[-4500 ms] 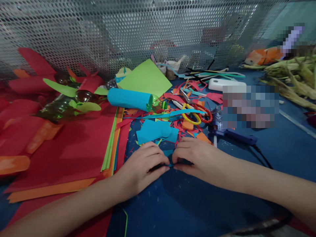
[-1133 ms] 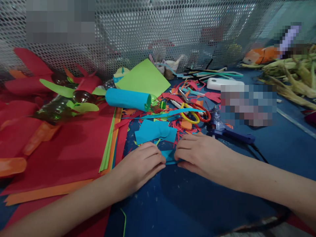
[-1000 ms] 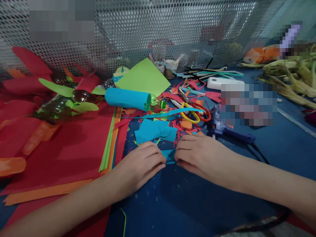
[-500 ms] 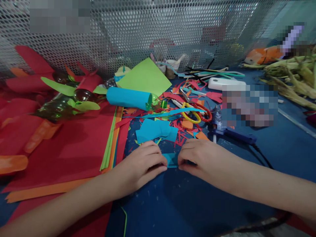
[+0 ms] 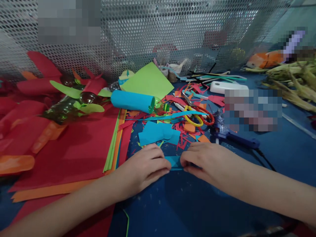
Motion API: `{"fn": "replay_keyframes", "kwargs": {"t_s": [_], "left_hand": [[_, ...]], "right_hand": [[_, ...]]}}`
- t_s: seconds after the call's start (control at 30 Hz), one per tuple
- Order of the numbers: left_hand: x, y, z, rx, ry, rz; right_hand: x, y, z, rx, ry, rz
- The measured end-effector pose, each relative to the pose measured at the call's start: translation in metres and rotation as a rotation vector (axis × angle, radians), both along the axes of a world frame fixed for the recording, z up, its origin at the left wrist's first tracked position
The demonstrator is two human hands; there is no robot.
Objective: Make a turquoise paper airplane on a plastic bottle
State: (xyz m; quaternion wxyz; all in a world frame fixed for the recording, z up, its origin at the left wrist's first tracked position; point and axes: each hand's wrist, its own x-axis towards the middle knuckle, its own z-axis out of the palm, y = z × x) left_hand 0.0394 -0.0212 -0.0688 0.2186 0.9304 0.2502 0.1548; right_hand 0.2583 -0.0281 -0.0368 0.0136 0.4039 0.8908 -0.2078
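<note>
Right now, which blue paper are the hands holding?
The small blue piece held between the left hand and right hand. The loose blue pieces, long blue strip and blue tube lie farther back, untouched.

Blue table [image 5: 209,210]: we look down on its dark, pale-specked top.
Behind: we face a grey metal sheet [image 5: 148,19] full of small round holes.
Upper right: a blurred, pale green surface [image 5: 302,18].
Light: dim, with whitish glints on the metal sheet.
</note>
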Motion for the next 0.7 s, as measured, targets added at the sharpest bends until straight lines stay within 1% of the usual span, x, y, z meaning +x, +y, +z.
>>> {"fn": "replay_keyframes", "kwargs": {"t_s": [0.1,0.17,0.4,0.5,0.6,0.7], "left_hand": [[-0.001,0.0,0.0,0.007,0.005,-0.005],[-0.001,0.0,-0.001,0.023,0.01,-0.01],[-0.001,-0.001,-0.002,0.061,-0.007,-0.023],[-0.001,0.0,-0.003,0.074,-0.006,-0.024],[-0.001,-0.001,-0.004,0.148,0.014,-0.038],[-0.002,-0.001,-0.006,0.244,0.035,-0.075]], "right_hand": [[0.0,0.0,-0.002,0.015,0.017,0.053],[0.0,0.0,-0.002,0.017,0.004,0.059],[-0.002,0.003,0.003,-0.098,-0.03,-0.015],[0.001,0.006,-0.001,-0.111,0.021,-0.045],[0.005,0.011,-0.007,-0.115,0.096,-0.042],[0.007,0.015,-0.012,-0.134,0.122,-0.029]]}}
